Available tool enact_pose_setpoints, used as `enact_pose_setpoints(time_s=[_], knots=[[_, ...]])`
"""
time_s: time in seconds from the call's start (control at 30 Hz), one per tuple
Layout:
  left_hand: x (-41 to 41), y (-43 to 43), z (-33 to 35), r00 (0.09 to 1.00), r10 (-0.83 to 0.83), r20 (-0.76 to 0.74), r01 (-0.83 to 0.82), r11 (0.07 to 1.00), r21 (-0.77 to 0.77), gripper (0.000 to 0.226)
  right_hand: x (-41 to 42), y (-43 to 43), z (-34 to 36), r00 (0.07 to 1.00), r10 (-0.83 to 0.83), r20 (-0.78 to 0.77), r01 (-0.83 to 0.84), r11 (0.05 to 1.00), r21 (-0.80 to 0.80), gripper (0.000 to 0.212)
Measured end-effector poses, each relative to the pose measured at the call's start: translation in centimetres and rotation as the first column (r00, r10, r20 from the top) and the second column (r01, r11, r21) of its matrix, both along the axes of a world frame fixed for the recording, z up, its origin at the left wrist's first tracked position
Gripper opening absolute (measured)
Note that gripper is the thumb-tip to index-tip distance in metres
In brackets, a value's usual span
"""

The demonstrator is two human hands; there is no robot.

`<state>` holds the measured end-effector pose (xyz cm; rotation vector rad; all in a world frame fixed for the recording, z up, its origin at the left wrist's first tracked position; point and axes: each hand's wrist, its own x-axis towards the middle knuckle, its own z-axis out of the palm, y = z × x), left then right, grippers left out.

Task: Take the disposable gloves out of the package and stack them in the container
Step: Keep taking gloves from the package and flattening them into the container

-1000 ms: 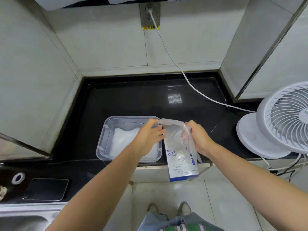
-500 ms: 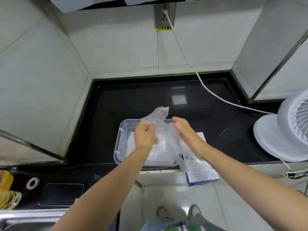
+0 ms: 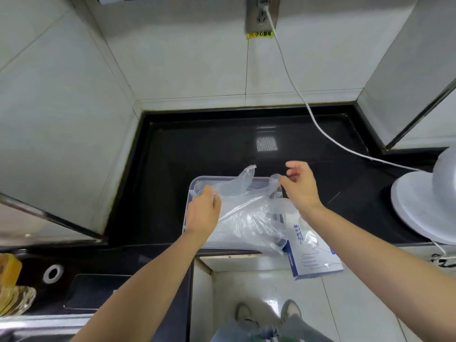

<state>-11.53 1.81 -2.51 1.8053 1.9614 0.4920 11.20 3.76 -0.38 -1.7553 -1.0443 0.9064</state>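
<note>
Far left on the black table [image 3: 222, 149] there's a dark flat slab [image 3: 98, 290] near the front edge, with a small white ring [image 3: 52, 273] just beside it. Your left hand [image 3: 203, 214] has its fingers [image 3: 211, 193] curled round the left edge of a clear disposable glove [image 3: 246, 211], gripping it above the left side of the clear plastic container [image 3: 195, 187]. The glove is stretched between both your hands and hangs right over the container. Your right hand [image 3: 299, 188] pinches the glove's other end between thumb and forefinger, with the rest of the fingers loose and half open. The blue-and-white glove package [image 3: 315, 260] lies just beside the container's front right corner. It sticks out past the table edge, under your right forearm. Well off to the right stands a white fan [image 3: 419, 208], and its cable [image 3: 320, 127] runs up to the wall socket [image 3: 261, 13].
</note>
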Motion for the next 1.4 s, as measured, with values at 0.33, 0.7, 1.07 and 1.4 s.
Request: enact_pose_setpoints(time_s=[0.33,0.7,1.07,1.4], knots=[[0.8,2.0,-2.3,0.932,-0.156,-0.328,0.09,0.974,-0.206,0.035,-6.9,-1.5,-3.2,0.567,0.772,0.287,-0.65,0.634,-0.42,0.041],[2.6,2.0,-3.9,0.883,-0.377,-0.279,0.294,0.909,-0.297,0.04,-8.0,-0.8,-6.1,0.426,0.902,0.065,-0.61,0.34,-0.716,0.085],[1.2,2.0,-7.0,0.931,-0.335,-0.145,0.149,0.711,-0.687,0.109,-6.4,-0.9,-6.9,0.418,0.897,0.144,-0.54,0.373,-0.755,0.095],[2.2,1.6,-4.0,0.921,-0.237,-0.308,0.139,0.941,-0.31,0.031,-2.4,-0.5,-0.2,0.75,0.654,0.095,-0.641,0.755,-0.138,0.02]])
